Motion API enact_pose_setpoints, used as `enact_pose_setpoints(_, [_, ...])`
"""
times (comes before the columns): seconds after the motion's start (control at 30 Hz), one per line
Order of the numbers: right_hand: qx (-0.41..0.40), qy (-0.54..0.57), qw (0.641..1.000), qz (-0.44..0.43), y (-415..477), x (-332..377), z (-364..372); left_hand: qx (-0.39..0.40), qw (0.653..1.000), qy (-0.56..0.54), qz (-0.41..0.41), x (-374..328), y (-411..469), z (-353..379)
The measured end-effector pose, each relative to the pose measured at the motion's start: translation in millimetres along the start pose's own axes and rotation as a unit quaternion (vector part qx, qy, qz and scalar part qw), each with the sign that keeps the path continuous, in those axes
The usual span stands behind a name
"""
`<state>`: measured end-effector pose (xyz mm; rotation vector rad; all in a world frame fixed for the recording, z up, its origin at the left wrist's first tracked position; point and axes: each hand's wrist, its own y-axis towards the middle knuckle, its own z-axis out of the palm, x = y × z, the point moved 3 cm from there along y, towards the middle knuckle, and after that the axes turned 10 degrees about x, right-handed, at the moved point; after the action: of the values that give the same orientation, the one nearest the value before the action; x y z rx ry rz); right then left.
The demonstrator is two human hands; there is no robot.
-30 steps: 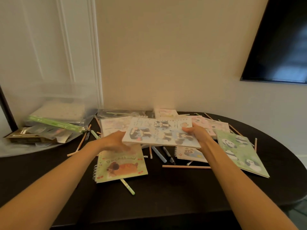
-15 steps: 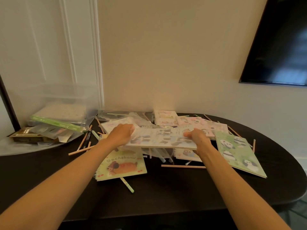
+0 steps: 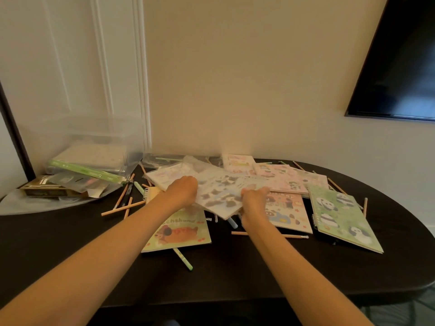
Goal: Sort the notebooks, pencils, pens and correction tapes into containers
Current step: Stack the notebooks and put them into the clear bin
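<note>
While the left hand (image 3: pixel 182 191) is gripping the left edge of a pale blue notebook (image 3: pixel 221 194) and the right hand (image 3: pixel 255 198) is grasping its near right corner, the notebook is hanging tilted just above the heap toward the far edge of the tabletop (image 3: pixel 235 274). Its cover is blurring, so only dark animal shapes are showing. Both hands are curling their fingers round the cover, though the blur is hiding exactly how those fingers are lying.

Under the left wrist a dachshund notebook (image 3: pixel 181 231) is lying flat, closer to the near edge than the rest. A green pen (image 3: pixel 183 258) is sticking out from beneath its near side. A peach notebook (image 3: pixel 289 212) is lying partly under the right hand, and a pencil (image 3: pixel 292 236) is lying just nearer than it, passing beneath the right forearm. Toward the right edge a panda notebook (image 3: pixel 341 215) is resting just beside the peach one. Pink notebooks (image 3: pixel 282 177) are overlapping one another along the far edge.

At the far left corner a clear container (image 3: pixel 77 137) is standing, with flat things showing dimly through its wall. Loose pencils (image 3: pixel 122 208) are lying scattered between it and the left hand. On the wall beyond the right edge a dark screen (image 3: pixel 404 67) is hanging.
</note>
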<state>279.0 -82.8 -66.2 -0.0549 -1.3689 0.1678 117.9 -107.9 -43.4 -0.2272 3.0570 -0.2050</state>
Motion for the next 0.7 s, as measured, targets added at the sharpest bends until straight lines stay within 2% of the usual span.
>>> enact_pose_setpoints(0.17, [0.103, 0.099, 0.986, 0.09, 2, -21, 30, 0.024, 0.999, 0.033, 0.012, 4, -2, 10])
enact_pose_setpoints(0.27, [0.11, 0.113, 0.974, 0.165, 3, -32, 22, 0.036, 0.999, 0.028, 0.002, 3, -1, 17])
enact_pose_setpoints(0.33, [0.117, 0.112, 0.968, 0.19, 6, -37, 19, 0.013, 1.0, -0.004, -0.003, -2, 3, 18])
enact_pose_setpoints(0.7, [0.166, 0.181, 0.961, 0.124, 40, -44, 42, -0.074, 0.992, -0.083, 0.063, -24, 28, 13])
